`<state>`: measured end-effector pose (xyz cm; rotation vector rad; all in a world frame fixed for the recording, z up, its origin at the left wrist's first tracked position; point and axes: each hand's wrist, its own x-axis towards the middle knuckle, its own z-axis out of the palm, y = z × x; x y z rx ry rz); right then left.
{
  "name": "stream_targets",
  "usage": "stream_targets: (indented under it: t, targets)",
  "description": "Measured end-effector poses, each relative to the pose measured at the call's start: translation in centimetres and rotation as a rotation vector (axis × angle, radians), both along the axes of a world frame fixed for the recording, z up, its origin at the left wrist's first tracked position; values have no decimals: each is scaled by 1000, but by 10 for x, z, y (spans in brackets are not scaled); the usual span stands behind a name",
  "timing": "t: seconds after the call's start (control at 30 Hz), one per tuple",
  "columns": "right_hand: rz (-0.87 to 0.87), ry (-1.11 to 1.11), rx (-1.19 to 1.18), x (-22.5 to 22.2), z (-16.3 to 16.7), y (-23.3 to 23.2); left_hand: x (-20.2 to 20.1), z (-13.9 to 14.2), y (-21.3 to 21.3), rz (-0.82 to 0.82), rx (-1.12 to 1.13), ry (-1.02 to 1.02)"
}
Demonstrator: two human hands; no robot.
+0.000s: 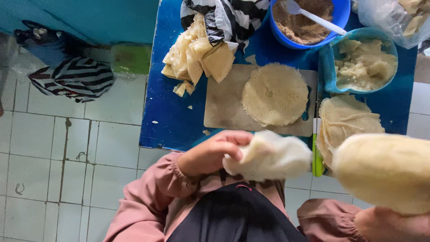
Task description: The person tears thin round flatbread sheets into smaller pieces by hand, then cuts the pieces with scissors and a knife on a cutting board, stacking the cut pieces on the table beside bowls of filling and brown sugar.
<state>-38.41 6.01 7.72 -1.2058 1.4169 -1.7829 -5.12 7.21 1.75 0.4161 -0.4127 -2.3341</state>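
Left hand (210, 154) pinches a pale wrapper (268, 156); right hand (394, 224) lifts another sheet (385, 172). Beyond the grip, a striped bag (224, 18) covers stacked wrappers (197, 56).

- Pale folded dough sheet (268, 156): soft, crumpled, pinched at its left edge by the left hand (210, 154).
- Larger pale dough piece (385, 172): rounded, blurred, resting over the right hand (394, 224).

Right hand (394, 224) mostly hidden behind a blurred pale dough sheet (385, 172), clear bag (394, 20) cut off at top edge, blue bowl (309, 22) too
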Motion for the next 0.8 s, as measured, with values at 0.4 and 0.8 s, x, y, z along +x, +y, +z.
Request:
stream_targets:
  t: [0.4,0.8]
  targets:
    - [572,931,43,51,39,-28,8,87,-66,-219,-1094,-966]
    - [745,781,182,70,48,-107,13,99,-134,433,-1642,-1151]
